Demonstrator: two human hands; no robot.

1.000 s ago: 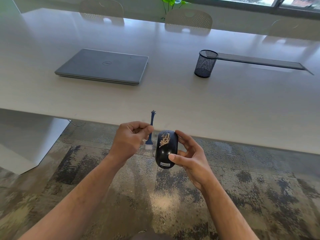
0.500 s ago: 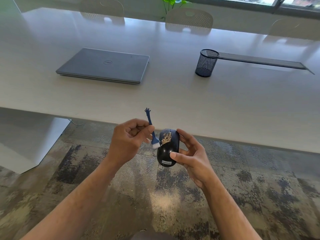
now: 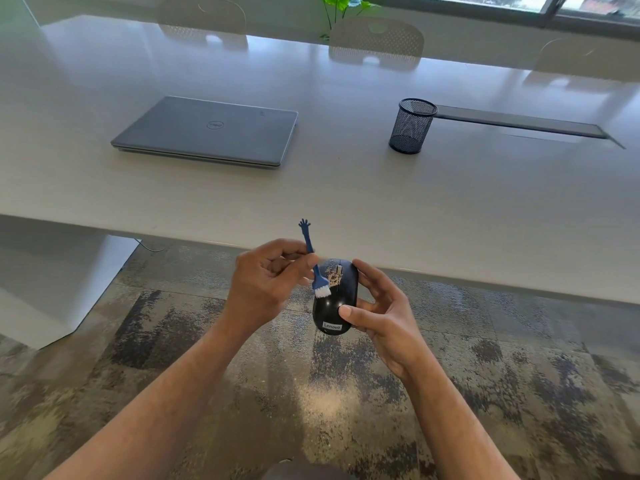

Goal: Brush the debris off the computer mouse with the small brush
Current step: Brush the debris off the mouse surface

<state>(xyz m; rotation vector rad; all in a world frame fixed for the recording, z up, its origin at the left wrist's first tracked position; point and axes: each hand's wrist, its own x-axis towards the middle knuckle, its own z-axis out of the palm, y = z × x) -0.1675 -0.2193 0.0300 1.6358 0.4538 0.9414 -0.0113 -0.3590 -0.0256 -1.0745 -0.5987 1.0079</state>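
Observation:
A black computer mouse (image 3: 337, 306) with tan debris (image 3: 333, 276) on its front half hangs in the air just before the table's near edge. My right hand (image 3: 381, 313) grips it from the right side, thumb on its top. My left hand (image 3: 266, 282) pinches a small blue brush (image 3: 313, 268) by its thin handle. The brush's white bristles rest on the mouse's left top, beside the debris. Its hand-shaped handle end points up and away.
On the white table (image 3: 346, 202) lie a shut grey laptop (image 3: 207, 131) at the left and a black mesh pen cup (image 3: 412, 126) at the right, beside a dark cable slot (image 3: 519, 121). Chairs stand behind the table. Mottled carpet lies below my hands.
The brush has swung in from left of the mouse onto its top, bristles now touching the surface. Both hands and the mouse rose slightly toward the table edge.

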